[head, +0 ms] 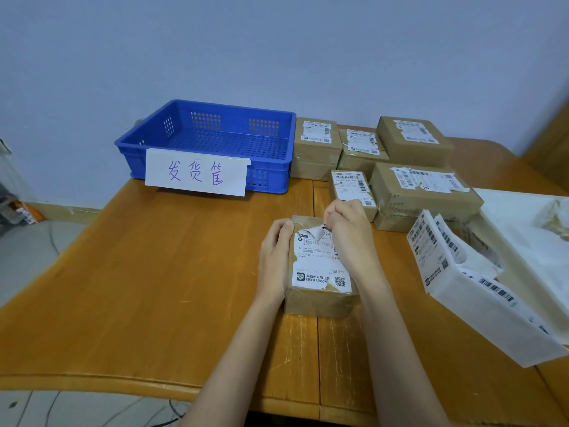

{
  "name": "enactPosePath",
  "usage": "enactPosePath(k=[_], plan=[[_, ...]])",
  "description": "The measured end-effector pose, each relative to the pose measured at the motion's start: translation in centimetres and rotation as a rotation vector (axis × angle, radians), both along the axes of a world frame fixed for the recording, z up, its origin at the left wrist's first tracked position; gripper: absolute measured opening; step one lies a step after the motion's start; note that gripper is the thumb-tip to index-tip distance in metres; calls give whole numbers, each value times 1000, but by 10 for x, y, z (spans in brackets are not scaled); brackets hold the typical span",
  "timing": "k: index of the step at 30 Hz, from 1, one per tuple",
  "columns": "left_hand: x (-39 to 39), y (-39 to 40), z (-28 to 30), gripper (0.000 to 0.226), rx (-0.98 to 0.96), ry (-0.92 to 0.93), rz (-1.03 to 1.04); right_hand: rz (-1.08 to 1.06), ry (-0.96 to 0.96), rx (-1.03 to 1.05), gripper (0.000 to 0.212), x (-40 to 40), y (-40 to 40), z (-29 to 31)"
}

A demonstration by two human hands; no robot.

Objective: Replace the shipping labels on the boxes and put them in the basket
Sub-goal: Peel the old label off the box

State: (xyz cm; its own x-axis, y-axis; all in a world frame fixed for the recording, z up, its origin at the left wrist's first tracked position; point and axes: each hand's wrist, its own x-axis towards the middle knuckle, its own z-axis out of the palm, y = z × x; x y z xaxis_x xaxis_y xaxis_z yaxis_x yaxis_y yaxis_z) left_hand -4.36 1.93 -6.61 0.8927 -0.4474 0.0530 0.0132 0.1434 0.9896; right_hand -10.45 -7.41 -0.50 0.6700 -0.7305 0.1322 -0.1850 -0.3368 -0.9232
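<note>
Blue basket (278,155) at ten o'clock on the wooden bench (154,272), near the wall, bearing a white paper sign (197,172) with handwritten purple characters on its front wall. Nothing visible inside it.

At centre, cardboard box (317,300) lying flat on the bench, shipping label (320,263) on its top face, torn along the left edge and lifted at the twelve o'clock end. Left hand (274,254) cupped against the box's nine o'clock side, fingers curled over the top edge, holding it steady. Right hand (348,229) at the box's one o'clock corner, thumb and fingertips pinching the lifted, curled flap of label.

Five more labelled boxes (412,140) grouped from twelve to two o'clock, just right of the basket, some stacked or touching; their labels partly torn or ragged.

At three o'clock, strip of fresh labels (431,241) on white backing, folded and standing partly upright, trailing toward four o'clock. Beyond it, white sheet (523,229) at the bench's right edge with crumpled pale scraps (554,217) on it.
</note>
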Motion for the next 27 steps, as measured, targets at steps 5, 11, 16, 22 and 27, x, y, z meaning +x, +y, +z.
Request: enactPosePath(k=[5,11,16,22,27], plan=[[0,0,0,25,19,-14,11,-182,-118,-9,26,-7,0,-2],[1,-1,-3,25,3,-8,19,-172,73,-194,26,-9,0,-10],[2,-2,-3,24,4,-9,24,-135,59,-278,17,-8,-1,-10],[1,-1,-1,23,-7,-27,37,-103,33,-315,18,-7,1,-11],[1,-2,-3,23,4,-17,30,-108,-79,-195,27,-10,3,-8]])
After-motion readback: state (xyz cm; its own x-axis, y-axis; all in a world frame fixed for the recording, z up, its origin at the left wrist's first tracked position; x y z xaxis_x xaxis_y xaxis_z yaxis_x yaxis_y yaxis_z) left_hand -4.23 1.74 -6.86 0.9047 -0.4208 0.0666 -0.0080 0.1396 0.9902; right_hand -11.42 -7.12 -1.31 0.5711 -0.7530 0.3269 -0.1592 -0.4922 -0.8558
